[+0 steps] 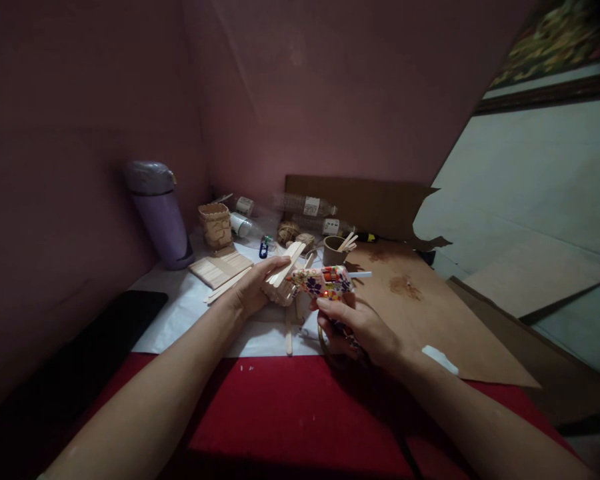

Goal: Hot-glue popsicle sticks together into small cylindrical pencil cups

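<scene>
My left hand point(258, 285) is closed around a small piece built of popsicle sticks point(279, 291), with flat sticks point(289, 261) slanting across its top. In my right hand point(353, 323) is a glue gun point(325, 281) with a colourful flower pattern. Its nozzle points left and touches or nearly touches the stick piece; I cannot tell which. A white glue stick point(363, 274) juts from the gun's back, and a small red light glows on its side. Below the hands a loose popsicle stick point(289, 337) lies on white paper.
Behind my left hand lies a bundle of popsicle sticks point(221, 267) near a woven-looking pot point(215, 225). Twine balls point(289, 232), plastic bottles point(310, 205) and a cup point(334, 250) holding sticks stand at the back. A purple tumbler point(160, 223) is left; brown cardboard point(460, 327) lies right.
</scene>
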`<state>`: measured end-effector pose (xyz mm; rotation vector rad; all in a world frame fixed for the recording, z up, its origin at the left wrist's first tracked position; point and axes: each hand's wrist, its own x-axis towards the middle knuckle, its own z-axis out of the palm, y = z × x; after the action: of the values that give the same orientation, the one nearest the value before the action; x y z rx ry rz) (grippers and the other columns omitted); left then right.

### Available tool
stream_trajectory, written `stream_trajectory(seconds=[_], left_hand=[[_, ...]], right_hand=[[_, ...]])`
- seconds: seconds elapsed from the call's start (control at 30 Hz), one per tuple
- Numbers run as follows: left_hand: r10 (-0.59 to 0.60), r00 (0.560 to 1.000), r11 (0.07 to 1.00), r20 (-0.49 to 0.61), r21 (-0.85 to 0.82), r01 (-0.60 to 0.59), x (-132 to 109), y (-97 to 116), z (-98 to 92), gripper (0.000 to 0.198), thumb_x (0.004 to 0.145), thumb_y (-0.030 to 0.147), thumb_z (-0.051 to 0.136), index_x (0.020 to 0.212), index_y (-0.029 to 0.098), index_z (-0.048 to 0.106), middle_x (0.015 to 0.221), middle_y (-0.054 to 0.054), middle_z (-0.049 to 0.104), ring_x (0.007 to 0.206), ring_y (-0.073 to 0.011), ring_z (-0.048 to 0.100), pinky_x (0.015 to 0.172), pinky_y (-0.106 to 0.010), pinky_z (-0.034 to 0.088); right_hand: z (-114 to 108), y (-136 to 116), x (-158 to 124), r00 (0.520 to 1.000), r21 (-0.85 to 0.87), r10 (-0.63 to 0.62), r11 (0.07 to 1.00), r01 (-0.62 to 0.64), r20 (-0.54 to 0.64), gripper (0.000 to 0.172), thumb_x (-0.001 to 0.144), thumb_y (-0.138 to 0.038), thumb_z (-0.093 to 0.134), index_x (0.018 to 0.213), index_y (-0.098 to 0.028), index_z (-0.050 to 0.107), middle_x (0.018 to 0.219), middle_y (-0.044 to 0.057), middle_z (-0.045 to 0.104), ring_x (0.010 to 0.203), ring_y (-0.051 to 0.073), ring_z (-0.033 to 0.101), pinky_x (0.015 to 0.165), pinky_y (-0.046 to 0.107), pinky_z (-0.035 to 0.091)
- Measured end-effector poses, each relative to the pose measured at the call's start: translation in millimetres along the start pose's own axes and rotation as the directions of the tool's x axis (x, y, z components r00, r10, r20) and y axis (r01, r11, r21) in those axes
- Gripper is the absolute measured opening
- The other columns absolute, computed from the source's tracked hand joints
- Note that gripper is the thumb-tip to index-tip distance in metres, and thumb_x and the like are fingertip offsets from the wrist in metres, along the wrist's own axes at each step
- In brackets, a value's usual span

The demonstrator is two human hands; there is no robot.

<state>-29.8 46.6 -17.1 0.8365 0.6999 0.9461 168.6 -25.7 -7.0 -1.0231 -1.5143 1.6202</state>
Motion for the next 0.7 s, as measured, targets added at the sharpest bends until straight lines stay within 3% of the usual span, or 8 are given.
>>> stream_trajectory(seconds=[0.7], left_hand=[[-0.009,1.000,1.000,-0.010,-0.006,0.008,0.4,-0.4,-0.8,0.032,0.079,0.036,0.067,0.095,0.009,0.070,0.083,-0.012,0.074,0.067,-0.0192,0.066,0.068,-0.031,0.051]], right_hand=[[-3.5,0.4,3.6,0.998,0.011,-0.015,1.000,0.016,-0.065,0.036,0.083,-0.052,0.058,0.070,-0.018,0.056,0.048,-0.004,0.049,0.029,0.005,0.032,0.029,0.022,0.018]])
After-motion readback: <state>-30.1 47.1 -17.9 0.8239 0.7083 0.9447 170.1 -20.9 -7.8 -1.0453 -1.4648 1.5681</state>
